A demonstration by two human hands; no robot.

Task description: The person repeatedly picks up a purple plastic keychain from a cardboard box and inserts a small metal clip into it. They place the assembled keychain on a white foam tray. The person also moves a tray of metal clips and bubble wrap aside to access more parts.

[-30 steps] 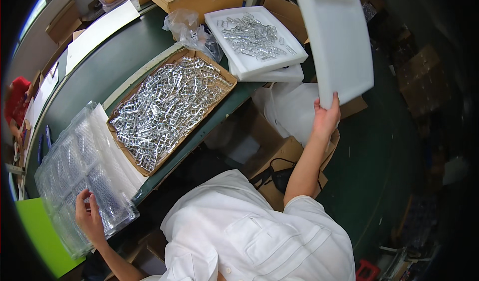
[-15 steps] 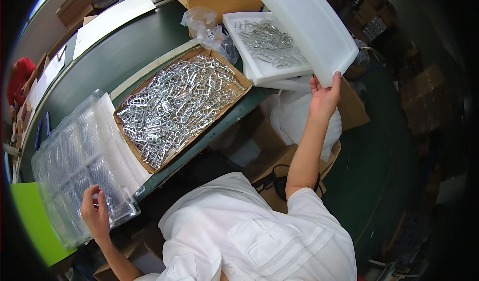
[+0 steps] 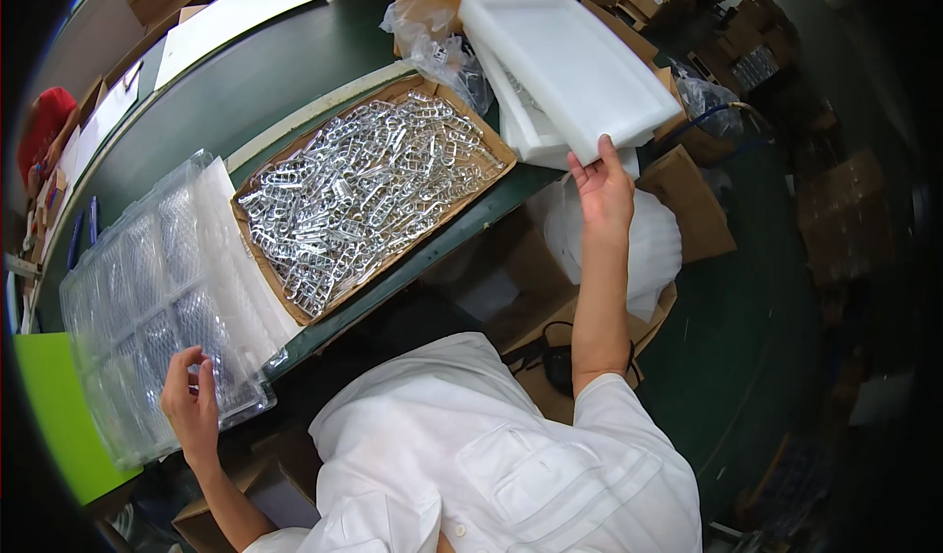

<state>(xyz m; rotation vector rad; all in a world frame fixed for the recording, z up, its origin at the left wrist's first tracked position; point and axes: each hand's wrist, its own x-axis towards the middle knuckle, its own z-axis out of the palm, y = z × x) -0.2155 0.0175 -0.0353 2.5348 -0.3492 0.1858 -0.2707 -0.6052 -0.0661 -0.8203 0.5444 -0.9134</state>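
Note:
My right hand [image 3: 604, 192] grips the near corner of a white, shallow plastic tray [image 3: 580, 67] by its edge. That tray lies tilted over another white tray [image 3: 535, 131], hiding most of the wire pieces inside. My left hand [image 3: 193, 401] hovers by the near edge of a clear plastic blister tray with compartments [image 3: 138, 307]. Its fingers are loosely curled, with a gap between thumb and forefinger and nothing visible in them. Between my hands lies a shallow cardboard box [image 3: 368, 293] heaped with shiny metal clips [image 3: 363, 190].
Crumpled clear plastic bags [image 3: 432, 47] lie beyond the box. A green sheet [image 3: 59, 415] sticks out at the left, near blue-handled tools [image 3: 83, 229]. An open carton with a white bag [image 3: 629, 248] stands below the bench at right. A person in red [image 3: 47, 136] is at far left.
My right hand has moved left and swung the upper white tray down over the lower one, covering most of its wire pieces. The left hand stays by the blister tray.

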